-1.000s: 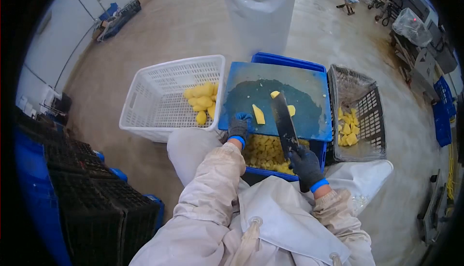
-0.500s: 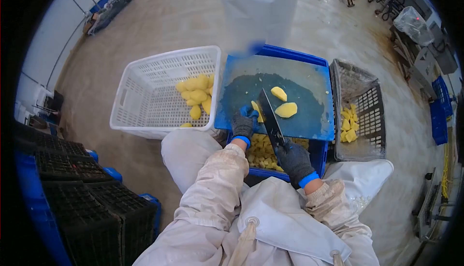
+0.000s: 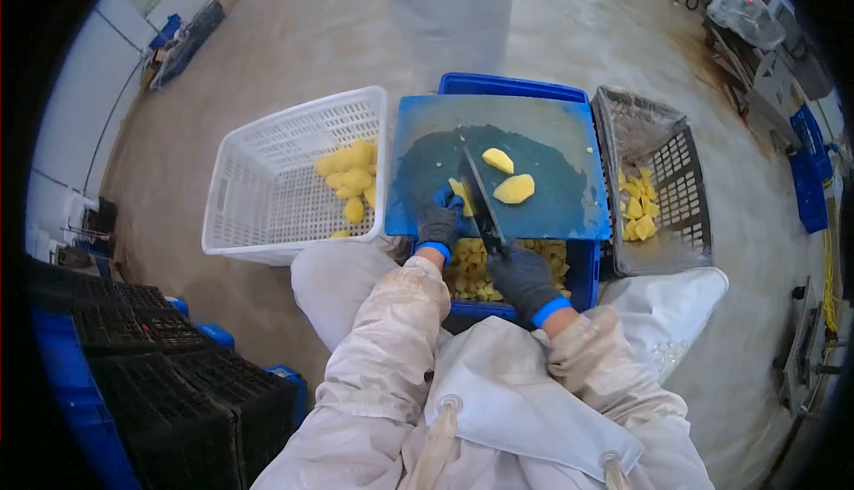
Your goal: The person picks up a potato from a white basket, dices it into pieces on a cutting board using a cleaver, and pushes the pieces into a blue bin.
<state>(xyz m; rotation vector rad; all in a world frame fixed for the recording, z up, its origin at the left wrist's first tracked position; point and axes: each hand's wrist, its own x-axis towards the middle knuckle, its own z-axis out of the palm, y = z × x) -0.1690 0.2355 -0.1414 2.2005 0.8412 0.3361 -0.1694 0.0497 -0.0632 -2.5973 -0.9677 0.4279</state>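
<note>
My left hand point(image 3: 439, 222), in a dark grey glove with blue fingertips, presses a cut piece of peeled potato point(image 3: 462, 196) against the blue cutting board point(image 3: 574, 218). My right hand point(image 3: 523, 280), gloved the same way, is closed around the handle of a wide dark knife point(image 3: 482, 201). Its blade stands on edge just right of the piece and points away from me. Right of the blade lie two larger potato pieces, one farther off point(image 3: 498, 161) and one nearer point(image 3: 514, 189). My left fingertips are partly hidden.
Beneath the board, a blue crate point(image 3: 583, 281) holds potato chunks point(image 3: 471, 276). A white basket point(image 3: 258, 134) with peeled potatoes point(image 3: 354, 178) stands left, a dark basket point(image 3: 680, 196) with potato pieces right. Black crates point(image 3: 178, 401) are at lower left. A person in a white apron point(image 3: 445, 9) stands opposite.
The view has shifted slightly. A blurred blue shape at the board's far edge is gone from there, and the person opposite appears farther up. My hands still hold the knife and potato piece.
</note>
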